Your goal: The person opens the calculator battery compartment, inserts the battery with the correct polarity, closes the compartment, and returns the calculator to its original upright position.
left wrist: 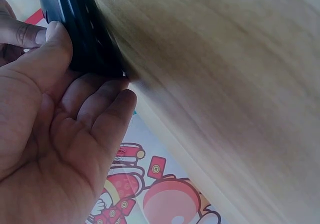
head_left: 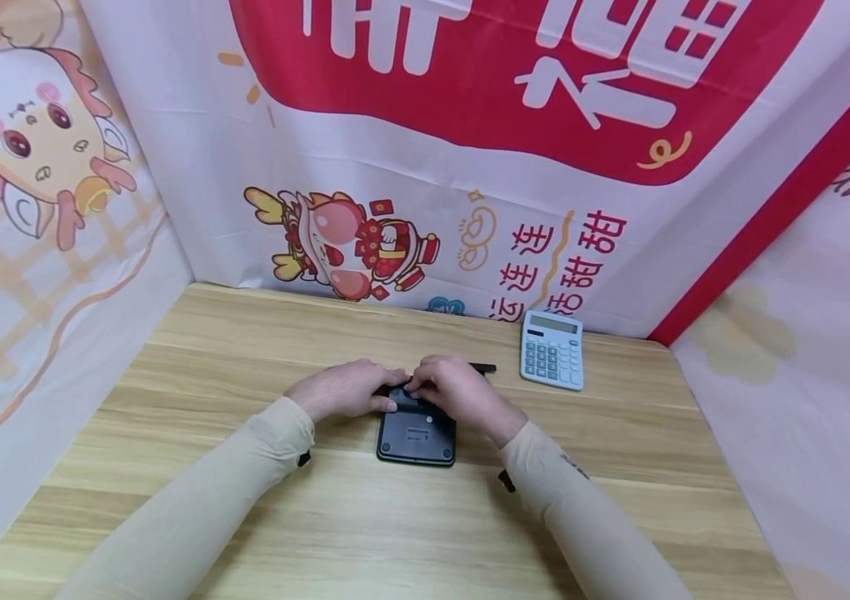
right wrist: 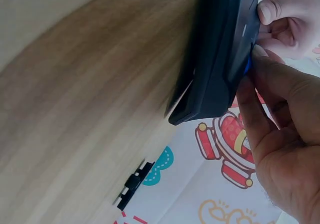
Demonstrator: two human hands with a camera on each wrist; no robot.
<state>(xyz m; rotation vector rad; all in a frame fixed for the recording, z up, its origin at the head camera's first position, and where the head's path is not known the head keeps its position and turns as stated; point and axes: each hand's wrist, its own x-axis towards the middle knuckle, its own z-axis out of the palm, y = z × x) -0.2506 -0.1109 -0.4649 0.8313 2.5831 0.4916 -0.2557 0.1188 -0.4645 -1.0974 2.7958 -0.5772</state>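
Note:
A black calculator lies face down on the table, with round feet and a small label on its back. My left hand grips its far left corner, thumb on the back and fingers at the far edge, as the left wrist view shows. My right hand is over the far part of the back, thumb and fingertips pinching a small blue battery that is mostly hidden by the fingers. A loose black battery cover with small tabs lies on the table beyond the right hand.
A light blue calculator lies face up at the back right of the wooden table. Printed cloth hangs along the back and both sides, meeting the table's far edge.

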